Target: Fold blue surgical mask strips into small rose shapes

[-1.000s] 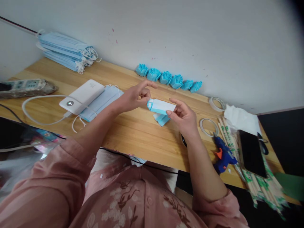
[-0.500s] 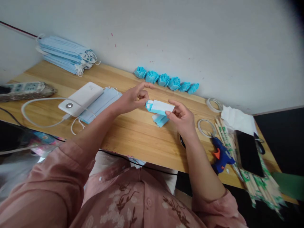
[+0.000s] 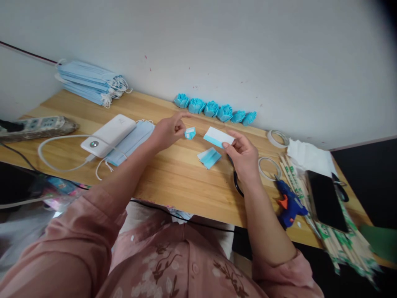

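Observation:
My left hand [image 3: 171, 129] pinches a small folded blue and white piece [image 3: 190, 133] between thumb and fingertips, above the wooden table. My right hand [image 3: 243, 155] grips the right end of a flat white strip with a blue lower edge [image 3: 218, 137]. A gap separates the strip from the small piece. Below the strip, a pleated blue piece [image 3: 210, 157] lies on the table. Black-handled scissors [image 3: 237, 184] are partly hidden under my right hand. Behind my hands, several blue fabric flowers [image 3: 211, 108] stand in a row.
At the left are stacked masks [image 3: 89, 82], a white power bank [image 3: 108, 134] on another mask, and a power strip [image 3: 37, 126]. Tape rolls [image 3: 277, 139], a blue glue gun [image 3: 290, 203], a black phone [image 3: 327, 200] and wrapped sticks [image 3: 344, 244] lie at the right.
The white strip and the small folded piece have moved apart, with my right hand shifting slightly right. More of the pleated piece and scissors shows.

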Tool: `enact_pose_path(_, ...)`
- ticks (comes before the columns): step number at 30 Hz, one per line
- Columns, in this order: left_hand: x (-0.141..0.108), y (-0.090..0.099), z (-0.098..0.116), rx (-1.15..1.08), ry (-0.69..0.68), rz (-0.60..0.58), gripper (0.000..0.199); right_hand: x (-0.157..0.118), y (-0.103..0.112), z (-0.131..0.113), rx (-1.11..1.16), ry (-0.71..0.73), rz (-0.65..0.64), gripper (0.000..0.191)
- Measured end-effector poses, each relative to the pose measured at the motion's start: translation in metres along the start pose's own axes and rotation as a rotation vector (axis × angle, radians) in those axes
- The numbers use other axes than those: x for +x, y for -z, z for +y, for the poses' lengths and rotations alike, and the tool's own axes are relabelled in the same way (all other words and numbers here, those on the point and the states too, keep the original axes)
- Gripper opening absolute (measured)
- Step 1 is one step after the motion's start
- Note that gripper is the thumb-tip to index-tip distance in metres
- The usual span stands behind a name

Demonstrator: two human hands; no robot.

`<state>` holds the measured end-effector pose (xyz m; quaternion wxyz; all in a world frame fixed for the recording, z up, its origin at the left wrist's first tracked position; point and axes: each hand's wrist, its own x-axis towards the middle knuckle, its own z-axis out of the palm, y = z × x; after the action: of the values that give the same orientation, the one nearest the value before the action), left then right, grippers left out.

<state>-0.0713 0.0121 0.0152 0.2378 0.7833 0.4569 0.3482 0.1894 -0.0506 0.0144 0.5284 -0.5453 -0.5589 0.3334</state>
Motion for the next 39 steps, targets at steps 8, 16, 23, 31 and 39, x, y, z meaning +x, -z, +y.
enact_pose_path(8,0.005,0.007,-0.009,0.486,0.151,0.174,0.04,0.001,0.001,0.012,0.024,0.019,-0.048,0.041)
enact_pose_path(16,0.002,0.0,-0.023,0.579,0.035,0.091,0.03,0.002,-0.001,0.014,0.0,0.025,-0.065,0.045)
enact_pose_path(23,0.006,0.001,0.014,0.25,0.067,0.156,0.047,0.003,-0.001,0.012,0.04,0.062,-0.047,0.04)
enact_pose_path(31,0.019,0.016,0.04,0.196,0.138,-0.095,0.037,0.001,-0.002,0.004,0.057,0.088,-0.017,0.037)
enact_pose_path(39,0.024,0.01,-0.015,0.598,-0.094,-0.402,0.045,0.001,-0.003,0.003,0.073,0.072,-0.027,0.036)
